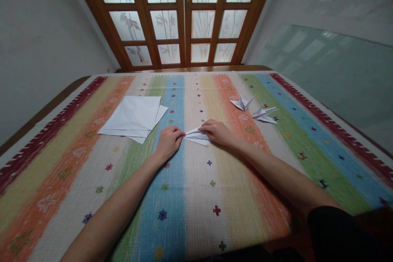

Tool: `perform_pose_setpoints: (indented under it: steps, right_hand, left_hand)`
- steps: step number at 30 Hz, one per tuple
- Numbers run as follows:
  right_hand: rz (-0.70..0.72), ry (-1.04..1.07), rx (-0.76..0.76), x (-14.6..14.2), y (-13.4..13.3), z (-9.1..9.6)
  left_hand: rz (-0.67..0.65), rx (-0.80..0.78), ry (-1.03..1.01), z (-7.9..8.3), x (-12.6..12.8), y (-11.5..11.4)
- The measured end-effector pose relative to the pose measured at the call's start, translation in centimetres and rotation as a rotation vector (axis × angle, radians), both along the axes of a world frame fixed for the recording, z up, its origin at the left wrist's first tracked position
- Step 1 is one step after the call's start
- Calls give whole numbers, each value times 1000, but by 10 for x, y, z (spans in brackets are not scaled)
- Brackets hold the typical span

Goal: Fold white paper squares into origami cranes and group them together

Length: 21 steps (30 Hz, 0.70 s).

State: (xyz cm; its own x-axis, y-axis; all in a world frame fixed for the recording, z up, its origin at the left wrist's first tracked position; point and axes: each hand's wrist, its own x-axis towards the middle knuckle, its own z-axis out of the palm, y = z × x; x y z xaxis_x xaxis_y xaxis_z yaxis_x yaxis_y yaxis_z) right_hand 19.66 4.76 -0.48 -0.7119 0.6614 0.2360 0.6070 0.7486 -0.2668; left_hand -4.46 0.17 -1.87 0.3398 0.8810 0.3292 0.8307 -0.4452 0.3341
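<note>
Between my hands lies a folded piece of white paper (pixel 195 135), long and narrow with a pointed left end and layered flaps. My left hand (pixel 169 142) is closed, pinching its left tip between thumb and finger. At its upper right, my right hand (pixel 217 131) grips the other end, fingers bent over the layers. Part of the paper is hidden under the right fingers. To the left rests a stack of white paper sheets (pixel 135 112). On the right sit two folded paper cranes, one farther back (pixel 242 103) and one nearer (pixel 264 114).
A striped, patterned tablecloth (pixel 196 196) covers the table. Wooden doors (pixel 186 16) with frosted panes stand beyond its far edge. White walls flank the table, with a glass panel (pixel 331 73) at the right.
</note>
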Motion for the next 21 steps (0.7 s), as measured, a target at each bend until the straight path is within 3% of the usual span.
perform_pose_setpoints:
  steps: [6,8,11,15,21]
  right_hand:
    - [-90,-282,-210,-20,4,44]
    - [-132,-296,-182,-27,0,48]
    - [-134,-230,47,-33,-10,39]
    - [-38,-236,231,-32,-18,11]
    - [7,-199,326,-22,-14,-6]
  left_hand:
    - [-19,89,153,2,4,-7]
    - [-24,97,169,2,4,-8]
    - [-27,98,172,2,5,-8]
    - [-21,89,147,1,4,-6]
    - [4,88,138,1,4,-6]
